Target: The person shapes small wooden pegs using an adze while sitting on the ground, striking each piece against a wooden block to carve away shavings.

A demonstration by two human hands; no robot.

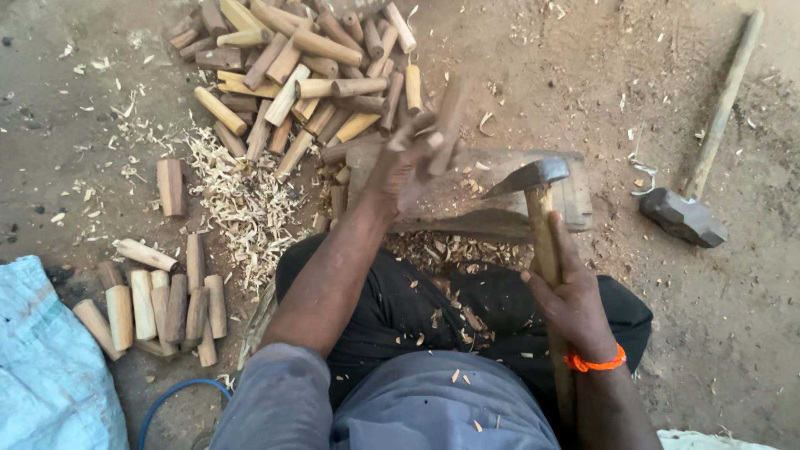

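Left hand grips wooden peg upright on chopping block; right hand clasps adze beside it (blade angled toward peg, for shaving).

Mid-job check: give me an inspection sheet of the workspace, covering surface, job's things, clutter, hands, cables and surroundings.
Surface: bare dirt ground; a flat wooden block lies in front of the person.
Job's things: wooden peg held upright over the block; adze-like tool with a wooden handle, its head above the block.
Clutter: heap of cut pegs beyond the block, row of pegs at left, wood shavings between them.
Hands: left hand grips the peg; right hand grips the tool handle, orange band at the wrist.
Cables: blue hose or cable at lower left.
Surroundings: second hafted tool lying at right; light blue sack at left.
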